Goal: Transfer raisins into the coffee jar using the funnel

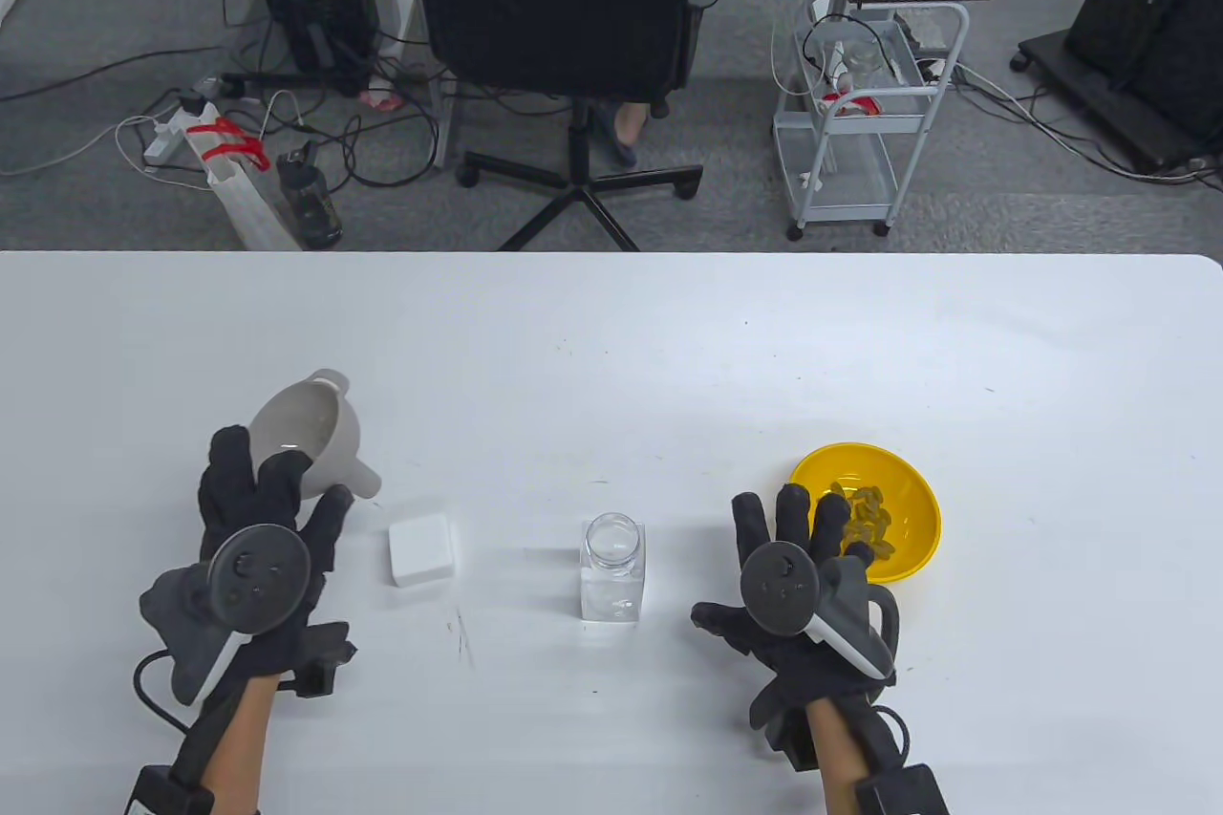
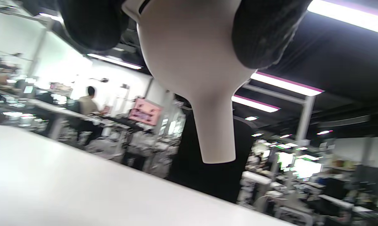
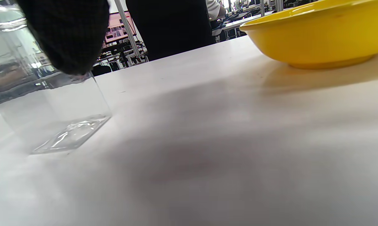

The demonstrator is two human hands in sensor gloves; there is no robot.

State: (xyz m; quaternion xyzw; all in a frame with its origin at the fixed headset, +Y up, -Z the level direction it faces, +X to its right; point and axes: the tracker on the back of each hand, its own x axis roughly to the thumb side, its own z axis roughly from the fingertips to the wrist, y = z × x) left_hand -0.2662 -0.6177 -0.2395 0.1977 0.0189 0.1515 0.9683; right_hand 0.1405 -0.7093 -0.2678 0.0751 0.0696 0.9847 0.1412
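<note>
A white bench (image 1: 611, 328) is filling the lower part of the table view, with grey carpet, loose cables, a black office chair (image 1: 564, 12) and a wire trolley (image 1: 860, 117) standing in the room behind it. At the left, the left hand (image 1: 263, 509) is gripping the pale grey funnel (image 1: 306, 433), its fingers curling round the near side of the bowl; the funnel is tilting, its spout (image 2: 217, 138) pointing toward the middle of the bench and hanging clear of the surface in the left wrist view. Just right of that hand a small white lid (image 1: 421, 549) is lying flat. At the centre the clear coffee jar (image 1: 612, 569) is standing upright and open, with nothing in it. Further right, the right hand (image 1: 798, 557) is hovering between jar and bowl with its fingers straight and spread, holding nothing, its fingertips reaching over the near rim of the yellow bowl (image 1: 908, 490). The raisins (image 1: 865, 519) are sitting in that bowl, near the jar but apart from it
</note>
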